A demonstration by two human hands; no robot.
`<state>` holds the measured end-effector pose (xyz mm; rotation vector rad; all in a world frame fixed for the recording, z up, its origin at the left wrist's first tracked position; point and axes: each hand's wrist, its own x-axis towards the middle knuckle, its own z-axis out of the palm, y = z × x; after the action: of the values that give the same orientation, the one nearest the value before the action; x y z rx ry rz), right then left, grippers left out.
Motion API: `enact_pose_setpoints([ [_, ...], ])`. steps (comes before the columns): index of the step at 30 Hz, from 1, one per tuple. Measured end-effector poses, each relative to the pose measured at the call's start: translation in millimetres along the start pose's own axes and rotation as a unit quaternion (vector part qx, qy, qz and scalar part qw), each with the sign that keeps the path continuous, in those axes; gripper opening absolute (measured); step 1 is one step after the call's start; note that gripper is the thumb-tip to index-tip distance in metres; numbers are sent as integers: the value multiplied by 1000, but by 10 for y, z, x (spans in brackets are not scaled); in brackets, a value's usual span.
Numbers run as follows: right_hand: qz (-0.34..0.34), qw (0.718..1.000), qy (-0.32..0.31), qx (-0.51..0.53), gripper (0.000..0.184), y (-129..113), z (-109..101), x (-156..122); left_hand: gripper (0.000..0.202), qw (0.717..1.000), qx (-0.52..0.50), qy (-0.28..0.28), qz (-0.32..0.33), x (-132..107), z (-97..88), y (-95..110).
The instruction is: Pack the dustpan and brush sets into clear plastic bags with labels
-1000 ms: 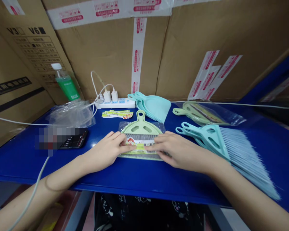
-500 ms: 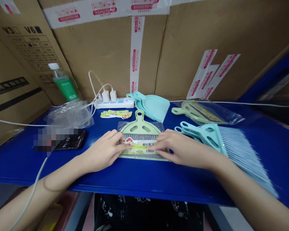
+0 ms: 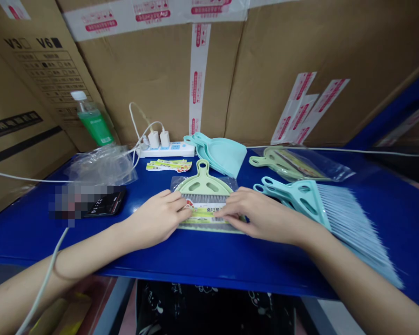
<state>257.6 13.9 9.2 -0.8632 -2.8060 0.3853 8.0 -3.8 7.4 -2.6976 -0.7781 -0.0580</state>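
Note:
A clear bag holding a pale green dustpan and brush set [image 3: 204, 188] with a printed label lies flat on the blue table [image 3: 195, 256] in front of me. My left hand [image 3: 157, 218] rests on the bag's left side, fingers stretched flat toward the label. My right hand [image 3: 256, 214] lies on the bag's right side, its fingertips pressing on the label. Both hands are flat and grip nothing.
Teal brushes [image 3: 321, 204] lie stacked at right, teal dustpans [image 3: 218, 153] behind the bag, another bagged green set [image 3: 296, 165] at back right. Loose labels [image 3: 165, 165], a power strip [image 3: 167, 149], empty plastic bags [image 3: 103, 165], a phone [image 3: 104, 204] and a green bottle [image 3: 92, 121] sit left. Cardboard boxes [image 3: 265, 65] wall the back.
Both hands stay on the bagged set; the fingertips have shifted slightly along the label. The bag has not moved.

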Motion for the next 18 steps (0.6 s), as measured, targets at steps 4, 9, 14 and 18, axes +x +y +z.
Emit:
enact_pose_setpoints([
  [4,-4,1000,1,-12,31,1,19,11,32,1000,3,-15,20,69,-17,-14],
  [9,-16,999,-17,-45,38,-9,48,34,38,999,1,-29,26,60,46,-49],
  [14,-8,999,-26,-32,33,-21,25,35,41,999,8,-24,24,32,93,-41],
  [18,-5,999,-26,-27,31,-23,-5,23,39,1000,6,3,28,30,105,-40],
])
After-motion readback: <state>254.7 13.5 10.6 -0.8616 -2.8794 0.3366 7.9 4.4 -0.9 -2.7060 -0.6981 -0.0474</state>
